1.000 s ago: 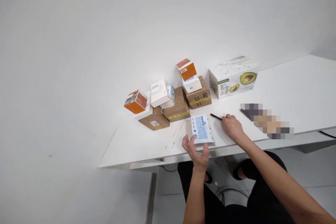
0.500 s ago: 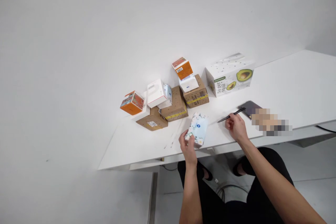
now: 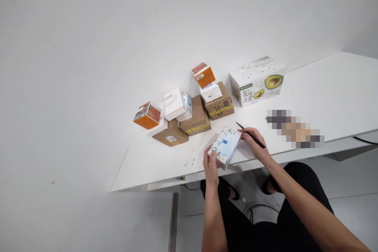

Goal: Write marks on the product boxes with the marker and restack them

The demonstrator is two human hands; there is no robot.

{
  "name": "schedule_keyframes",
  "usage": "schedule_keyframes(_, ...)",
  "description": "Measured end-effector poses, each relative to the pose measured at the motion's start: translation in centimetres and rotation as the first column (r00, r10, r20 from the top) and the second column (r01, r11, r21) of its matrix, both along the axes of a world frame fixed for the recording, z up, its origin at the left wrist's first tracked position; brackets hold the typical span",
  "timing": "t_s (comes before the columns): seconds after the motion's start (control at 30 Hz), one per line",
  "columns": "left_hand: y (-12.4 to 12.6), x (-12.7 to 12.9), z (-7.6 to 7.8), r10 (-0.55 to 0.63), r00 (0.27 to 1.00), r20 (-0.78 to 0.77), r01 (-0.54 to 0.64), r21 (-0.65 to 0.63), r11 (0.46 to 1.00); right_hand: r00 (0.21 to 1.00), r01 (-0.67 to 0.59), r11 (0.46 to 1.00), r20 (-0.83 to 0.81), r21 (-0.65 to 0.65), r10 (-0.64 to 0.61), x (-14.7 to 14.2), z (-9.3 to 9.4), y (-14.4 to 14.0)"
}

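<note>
My left hand (image 3: 210, 165) is closed on the near left end of a white pack (image 3: 226, 144) with a floral print and a blue logo, which looks like a tissue pack. The pack is tilted over the table's front edge. In my right hand (image 3: 257, 149) is a black pen (image 3: 253, 137), its tip pointing up and to the left, past the pack's far right corner. The fingertips of that hand are at the pack's right side; whether they press on it I cannot tell.
Brown cartons (image 3: 196, 117) stand along the wall on the white table (image 3: 138, 165), with white boxes (image 3: 175, 103) and orange boxes (image 3: 203, 75) stacked on them. A large avocado-printed box (image 3: 256, 85) stands to their right. A blurred-out object (image 3: 295, 128) lies at the right.
My right hand has moved left from beside the blurred object to the pack, and the pen has turned in its fingers. The left hand has tilted the pack and shifted it slightly right.
</note>
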State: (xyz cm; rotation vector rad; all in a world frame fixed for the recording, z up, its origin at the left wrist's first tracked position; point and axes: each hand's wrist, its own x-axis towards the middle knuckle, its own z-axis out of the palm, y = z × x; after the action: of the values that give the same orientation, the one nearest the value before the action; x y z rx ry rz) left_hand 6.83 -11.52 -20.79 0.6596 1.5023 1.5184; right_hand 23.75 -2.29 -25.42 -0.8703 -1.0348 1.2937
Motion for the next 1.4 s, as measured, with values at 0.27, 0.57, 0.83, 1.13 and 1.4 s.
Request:
schedule_keyframes(0.27,-1.8,0.4,2.6,-0.078,0.816,-0.573,0.179,0.122,0.976,0.987,-0.046,0.999,0.155,0.011,0.044,-0.2,0.7,-0.8)
schedule_keyframes(0.57,-1.2,0.0,3.5,0.088,0.492,-0.866,0.131,0.174,0.976,0.976,0.026,1.0,0.216,-0.003,-0.025,-0.6,0.0,-0.9)
schedule_keyframes(0.83,-1.0,0.2,3.0,0.142,0.262,-0.954,0.151,0.186,0.971,0.967,0.057,0.998,0.25,-0.021,-0.05,-0.5,0.8,-0.9)
schedule_keyframes(1.13,-1.2,1.0,3.2,0.104,0.313,-0.944,0.192,0.17,0.967,0.996,0.066,0.991,0.061,-0.119,-0.059,-0.2,0.9,-0.3)
schedule_keyframes(1.4,-0.5,1.3,3.8,0.164,0.187,-0.969,0.181,0.198,0.963,0.993,0.083,0.996,0.077,0.028,-0.085,-0.1,8.2,-0.5)
